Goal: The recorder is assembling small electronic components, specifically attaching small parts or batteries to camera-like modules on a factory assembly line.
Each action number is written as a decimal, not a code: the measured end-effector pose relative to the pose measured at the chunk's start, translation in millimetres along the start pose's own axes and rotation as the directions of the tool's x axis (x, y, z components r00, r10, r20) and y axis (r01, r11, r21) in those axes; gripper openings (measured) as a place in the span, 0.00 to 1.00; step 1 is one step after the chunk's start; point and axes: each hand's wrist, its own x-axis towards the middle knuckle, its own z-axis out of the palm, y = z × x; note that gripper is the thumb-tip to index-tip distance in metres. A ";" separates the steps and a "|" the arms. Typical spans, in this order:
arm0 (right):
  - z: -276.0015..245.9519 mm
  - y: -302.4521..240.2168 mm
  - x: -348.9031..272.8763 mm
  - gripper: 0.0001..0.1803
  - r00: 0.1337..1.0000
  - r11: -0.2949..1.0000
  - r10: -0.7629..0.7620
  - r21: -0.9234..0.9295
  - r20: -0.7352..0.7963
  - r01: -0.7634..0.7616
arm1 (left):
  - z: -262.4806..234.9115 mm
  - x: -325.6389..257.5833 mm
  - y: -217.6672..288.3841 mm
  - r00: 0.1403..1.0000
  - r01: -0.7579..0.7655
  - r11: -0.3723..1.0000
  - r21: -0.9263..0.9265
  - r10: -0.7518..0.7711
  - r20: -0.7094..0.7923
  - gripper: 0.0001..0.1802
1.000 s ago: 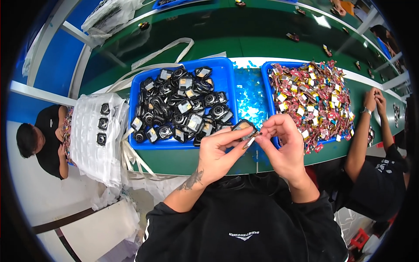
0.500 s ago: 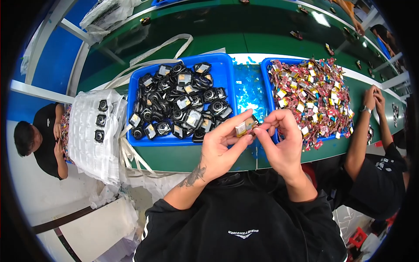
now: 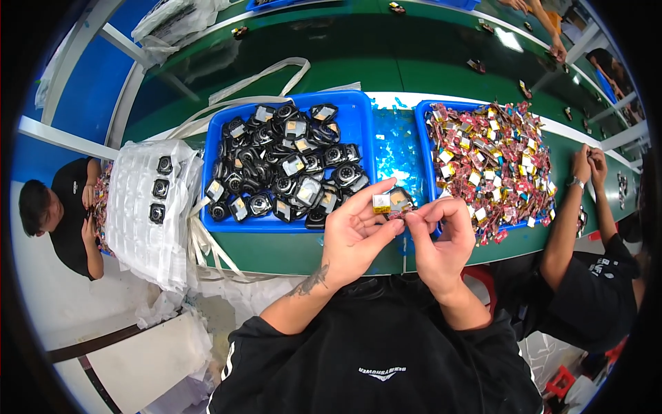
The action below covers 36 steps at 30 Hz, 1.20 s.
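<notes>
Over the front edge of the table, my left hand (image 3: 350, 238) is closed round a small open smartwatch case (image 3: 398, 199). A flat battery (image 3: 381, 203) with white and yellow faces sticks out on the case's left side, and a bit of reddish circuit board shows below. My right hand (image 3: 445, 238) pinches the case's lower right edge between thumb and forefinger; what exactly lies under those fingertips is hidden. Behind and to the left, a blue bin (image 3: 360, 117) holds many black watch cases. Another blue bin (image 3: 424, 138), at the right, is heaped with red circuit boards and batteries.
Blue film scraps (image 3: 394, 145) lie between the bins. A clear plastic tray (image 3: 131, 207) with several watch cases stands left, beside white straps (image 3: 207, 245). Co-workers sit at both sides; one's hands (image 3: 588, 165) are at the right. Scattered parts lie on the green belt (image 3: 358, 52) behind.
The watch case has turned in my fingers, so its open inside and the battery's white and yellow faces now show. My right hand has shifted slightly down. The whole view has moved a little.
</notes>
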 end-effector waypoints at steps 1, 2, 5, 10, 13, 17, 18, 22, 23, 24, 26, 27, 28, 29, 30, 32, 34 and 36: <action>-0.6 1.8 -0.9 0.13 1.000 1.000 0.010 0.003 0.017 -0.010 | 0.1 -0.8 0.7 1.000 0.001 1.000 -0.004 -0.002 -0.010 0.28; -0.5 -0.1 0.9 0.13 1.000 1.000 0.002 0.003 0.019 -0.002 | 0.3 -1.7 0.9 1.000 0.003 1.000 -0.010 -0.003 -0.021 0.28; -1.0 -0.5 3.6 0.15 0.996 0.989 -0.052 -0.138 0.067 0.061 | 0.8 -3.5 -1.0 0.999 0.002 1.000 -0.008 -0.002 -0.041 0.26; -2.3 -2.2 7.6 0.20 0.969 0.987 0.142 0.041 0.203 -0.153 | 5.3 -1.2 -10.0 0.991 -0.033 0.997 0.066 0.042 -0.125 0.23; -2.0 -6.3 10.2 0.20 0.939 0.945 0.245 0.158 0.243 -0.287 | 2.0 -1.7 -10.1 0.995 -0.067 0.963 0.260 0.083 -0.053 0.23; 3.8 -8.6 14.4 0.20 0.886 0.866 0.342 0.261 0.314 -0.427 | -3.0 -2.2 -0.1 0.997 -0.036 0.993 0.112 0.043 -0.064 0.24; 5.9 -9.8 14.8 0.20 0.882 0.873 0.342 0.239 0.323 -0.426 | -3.0 -3.1 -0.1 0.995 -0.019 0.997 0.074 0.026 -0.094 0.24; -8.0 -18.0 44.2 0.22 0.840 0.894 0.343 0.129 0.420 -0.430 | -13.7 -2.9 21.1 0.985 -0.086 0.905 0.417 0.139 -0.099 0.24; -9.5 -17.0 65.2 0.21 0.844 0.924 0.295 0.091 0.448 -0.371 | -32.4 0.6 17.9 0.938 -0.168 0.715 0.679 0.328 -0.114 0.23; -6.4 -10.6 90.5 0.20 0.848 0.948 0.256 0.050 0.464 -0.314 | -55.5 1.4 21.4 0.874 -0.142 0.311 0.940 0.485 -0.029 0.21; 15.6 9.2 159.0 0.18 0.793 0.976 0.193 -0.194 0.578 -0.096 | -81.9 -9.2 32.5 0.873 0.058 0.052 0.997 0.482 -0.076 0.23; 23.2 35.5 190.1 0.17 0.830 0.972 0.177 -0.228 0.529 -0.062 | -81.9 -7.5 34.2 0.898 0.100 0.034 0.994 0.428 -0.105 0.23; 25.8 54.5 222.6 0.21 0.850 0.934 0.247 -0.349 0.465 -0.081 | -77.5 -6.9 35.3 0.916 0.146 0.010 0.989 0.376 -0.139 0.23; 34.5 72.5 244.6 0.22 0.845 0.901 0.371 -0.368 0.385 -0.228 | -77.5 -6.4 32.4 0.922 0.152 0.006 0.988 0.360 -0.144 0.22; 43.1 88.7 260.9 0.23 0.819 0.856 0.483 -0.367 0.310 -0.365 | -75.9 -6.5 33.3 0.920 0.131 -0.005 0.991 0.373 -0.120 0.22; 48.1 131.5 281.3 0.25 0.799 0.774 0.559 -0.484 0.220 -0.408 | -77.8 -1.1 35.6 0.914 0.035 -0.027 0.999 0.404 -0.021 0.21; 52.4 159.2 282.6 0.25 0.863 0.717 0.480 -0.638 0.161 -0.279 | -87.4 -1.3 28.2 0.869 -0.006 0.009 1.000 0.495 0.001 0.16; 49.9 162.6 288.6 0.27 0.827 0.718 0.538 -0.602 0.160 -0.350 | -92.3 -6.6 24.9 0.837 -0.096 0.158 0.983 0.547 -0.006 0.15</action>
